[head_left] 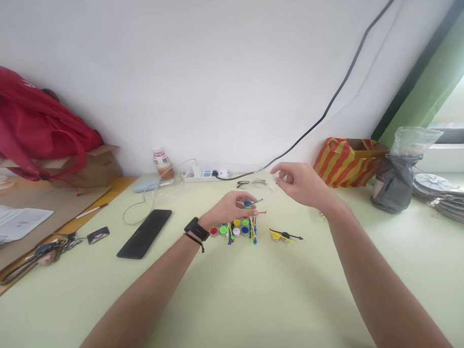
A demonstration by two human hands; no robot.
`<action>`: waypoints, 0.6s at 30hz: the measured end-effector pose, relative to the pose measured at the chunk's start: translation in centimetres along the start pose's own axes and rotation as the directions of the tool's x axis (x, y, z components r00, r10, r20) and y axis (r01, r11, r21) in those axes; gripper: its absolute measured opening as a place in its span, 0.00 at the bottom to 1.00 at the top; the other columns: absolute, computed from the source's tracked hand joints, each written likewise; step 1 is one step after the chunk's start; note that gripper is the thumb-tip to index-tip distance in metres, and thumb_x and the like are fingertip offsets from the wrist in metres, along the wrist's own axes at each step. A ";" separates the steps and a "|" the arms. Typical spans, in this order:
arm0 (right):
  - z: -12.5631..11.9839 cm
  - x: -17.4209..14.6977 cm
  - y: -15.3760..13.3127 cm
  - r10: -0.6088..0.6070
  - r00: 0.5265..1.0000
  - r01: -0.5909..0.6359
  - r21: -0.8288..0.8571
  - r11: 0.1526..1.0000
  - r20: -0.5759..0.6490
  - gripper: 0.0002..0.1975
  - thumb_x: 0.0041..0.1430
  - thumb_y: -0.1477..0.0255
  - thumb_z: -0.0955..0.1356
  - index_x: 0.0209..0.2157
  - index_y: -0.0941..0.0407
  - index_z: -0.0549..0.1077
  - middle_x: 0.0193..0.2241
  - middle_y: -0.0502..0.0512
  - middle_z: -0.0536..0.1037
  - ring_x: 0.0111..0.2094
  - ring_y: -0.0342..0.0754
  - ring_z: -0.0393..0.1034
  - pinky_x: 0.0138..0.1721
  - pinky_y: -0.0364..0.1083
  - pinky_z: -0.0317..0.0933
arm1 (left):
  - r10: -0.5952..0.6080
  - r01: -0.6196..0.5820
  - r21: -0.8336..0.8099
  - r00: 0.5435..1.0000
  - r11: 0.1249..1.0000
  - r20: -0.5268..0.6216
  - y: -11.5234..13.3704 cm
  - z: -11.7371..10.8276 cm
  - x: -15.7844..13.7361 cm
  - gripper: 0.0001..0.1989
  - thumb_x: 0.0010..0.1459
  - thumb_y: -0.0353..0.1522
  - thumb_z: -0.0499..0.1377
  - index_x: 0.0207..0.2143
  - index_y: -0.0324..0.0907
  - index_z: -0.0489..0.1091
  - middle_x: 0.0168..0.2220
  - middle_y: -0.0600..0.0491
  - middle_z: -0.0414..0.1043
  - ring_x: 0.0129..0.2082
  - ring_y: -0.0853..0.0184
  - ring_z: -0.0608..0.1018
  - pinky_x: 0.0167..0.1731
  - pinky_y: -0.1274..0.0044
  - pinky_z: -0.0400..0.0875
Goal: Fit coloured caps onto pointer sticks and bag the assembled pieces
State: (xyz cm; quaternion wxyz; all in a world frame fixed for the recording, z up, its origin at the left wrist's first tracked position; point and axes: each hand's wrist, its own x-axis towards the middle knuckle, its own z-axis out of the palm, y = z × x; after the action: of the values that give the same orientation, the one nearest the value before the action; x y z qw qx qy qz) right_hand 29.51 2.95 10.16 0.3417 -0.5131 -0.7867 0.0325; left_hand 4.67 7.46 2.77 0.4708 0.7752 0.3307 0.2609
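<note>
My left hand [234,208], with a black watch on its wrist, has its fingers closed round a small blue round piece [247,204] that has a thin blue stick at its side. Below it lie several coloured discs, among them a red disc [214,231] and a white disc [236,232]. Thin coloured plastic sticks [253,230] stand bunched beside the discs. Raised to the right, my right hand [298,182] has loosely bent fingers that are apart, and I see nothing in them. A yellow disc [276,236] and a black arrow-tipped stick [296,237] lie below it.
A black phone [144,234] lies left, near keys [56,249]. Behind are a bottle [163,164], a power strip [205,175] with a black cable, and glasses [250,184]. A striped bag [346,163] and grey bag [394,185] stand right.
</note>
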 end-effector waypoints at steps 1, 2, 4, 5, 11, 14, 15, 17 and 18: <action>0.0 0.0 -0.1 0.001 1.000 -0.001 -0.007 1.000 0.002 0.08 0.58 0.74 0.66 0.39 0.52 0.75 0.29 0.49 0.80 0.23 0.45 0.68 0.27 0.45 0.59 | -0.007 0.007 -0.005 1.000 1.000 0.002 0.0 0.0 0.0 0.27 0.53 0.45 0.72 0.50 0.40 0.76 0.45 0.44 0.80 0.35 0.63 0.82 0.36 0.72 0.78; 0.0 -0.1 -0.1 -0.001 1.000 0.001 -0.015 1.000 0.004 0.07 0.57 0.74 0.67 0.38 0.52 0.74 0.30 0.49 0.81 0.22 0.44 0.67 0.27 0.45 0.59 | -0.013 0.013 -0.007 1.000 1.000 0.003 0.0 0.0 0.0 0.27 0.52 0.46 0.72 0.50 0.40 0.76 0.45 0.44 0.80 0.36 0.63 0.82 0.36 0.72 0.78; 0.0 -0.1 -0.3 -0.008 1.000 0.008 -0.026 1.000 0.010 0.08 0.56 0.75 0.67 0.38 0.52 0.72 0.31 0.48 0.81 0.23 0.45 0.68 0.27 0.45 0.58 | -0.015 0.015 -0.003 1.000 1.000 0.005 0.0 0.0 0.0 0.28 0.52 0.46 0.72 0.50 0.40 0.76 0.46 0.44 0.80 0.35 0.63 0.83 0.36 0.72 0.78; 0.0 -0.2 -0.4 -0.011 1.000 0.011 -0.027 1.000 0.011 0.09 0.56 0.75 0.66 0.39 0.51 0.72 0.31 0.48 0.81 0.23 0.45 0.68 0.28 0.44 0.58 | -0.012 0.012 0.004 1.000 1.000 0.004 0.0 0.0 0.0 0.27 0.53 0.46 0.72 0.50 0.40 0.76 0.46 0.45 0.80 0.35 0.63 0.82 0.35 0.73 0.78; -0.4 -0.3 -0.8 -0.017 0.999 0.018 -0.007 1.000 0.038 0.07 0.64 0.69 0.65 0.33 0.52 0.73 0.28 0.49 0.79 0.23 0.45 0.67 0.27 0.45 0.58 | 0.001 -0.001 0.020 1.000 1.000 0.004 0.2 0.0 -0.1 0.24 0.54 0.44 0.71 0.49 0.40 0.77 0.45 0.46 0.80 0.33 0.64 0.82 0.33 0.74 0.75; -0.7 -0.3 -0.6 -0.038 0.988 0.027 0.073 0.997 0.150 0.11 0.66 0.63 0.65 0.33 0.52 0.75 0.31 0.51 0.81 0.26 0.46 0.70 0.28 0.46 0.60 | -0.029 0.029 -0.048 1.000 0.998 -0.007 0.3 0.0 -0.2 0.25 0.56 0.45 0.70 0.51 0.40 0.75 0.46 0.44 0.80 0.35 0.62 0.83 0.35 0.72 0.77; -0.8 -0.3 -0.6 -0.060 0.983 0.043 0.100 0.994 0.174 0.10 0.66 0.64 0.66 0.34 0.52 0.76 0.32 0.51 0.81 0.28 0.47 0.72 0.29 0.46 0.62 | -0.036 0.035 -0.075 0.999 0.997 -0.007 0.3 0.0 -0.2 0.26 0.56 0.45 0.70 0.52 0.41 0.75 0.48 0.44 0.79 0.37 0.61 0.83 0.36 0.71 0.77; -0.8 -0.4 -0.8 -0.091 0.988 0.076 0.129 0.989 0.121 0.08 0.64 0.67 0.67 0.33 0.53 0.76 0.33 0.53 0.82 0.34 0.49 0.74 0.34 0.46 0.64 | -0.034 0.035 -0.126 0.999 0.991 0.008 0.4 0.0 -0.3 0.29 0.55 0.44 0.72 0.56 0.43 0.73 0.53 0.43 0.77 0.43 0.58 0.83 0.40 0.69 0.78; -0.7 -0.3 -0.9 -0.102 0.991 0.091 0.134 0.987 0.081 0.08 0.64 0.69 0.66 0.33 0.53 0.76 0.33 0.53 0.82 0.36 0.50 0.75 0.36 0.47 0.65 | -0.030 0.033 -0.150 0.999 0.988 0.022 0.4 0.1 -0.3 0.31 0.54 0.43 0.72 0.58 0.44 0.72 0.55 0.42 0.75 0.46 0.56 0.82 0.43 0.68 0.78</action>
State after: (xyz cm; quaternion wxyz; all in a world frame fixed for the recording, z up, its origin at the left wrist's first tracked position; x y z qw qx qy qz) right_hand 29.28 2.01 10.90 0.3406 -0.4490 -0.8212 0.0896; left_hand 4.63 7.01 3.11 0.5353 0.7345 0.3178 0.2701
